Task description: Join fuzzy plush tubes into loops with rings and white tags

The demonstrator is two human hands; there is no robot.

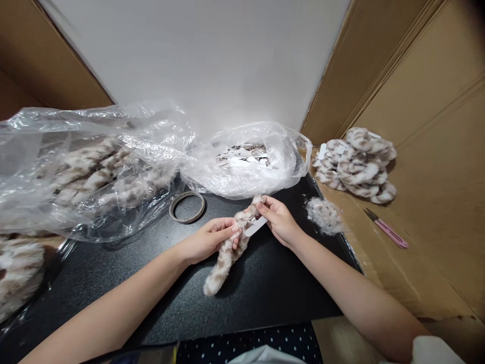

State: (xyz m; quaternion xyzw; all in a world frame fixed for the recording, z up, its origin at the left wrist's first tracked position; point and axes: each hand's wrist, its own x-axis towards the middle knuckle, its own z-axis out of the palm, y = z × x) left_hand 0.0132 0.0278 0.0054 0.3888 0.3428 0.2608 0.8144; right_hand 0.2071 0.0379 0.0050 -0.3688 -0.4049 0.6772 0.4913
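Note:
A furry white-and-brown band (224,263) hangs over the black table, its lower end pointing down and to the left. My left hand (217,235) is closed around its middle, with the thumb on top. The fingers of my right hand (278,218) pinch the upper end of the band. Between the two hands a narrow white tag (256,226) sticks out from the fur. Part of the band is hidden behind my fingers.
A clear bag (242,184) of white tags lies beyond my hands, left of it a plastic bag (125,167) with furry bands. A tape ring (187,220) rests nearby. Right are tagged furry bands (356,164), a fluff heap (324,216) and pink thread snips (392,235) on cardboard.

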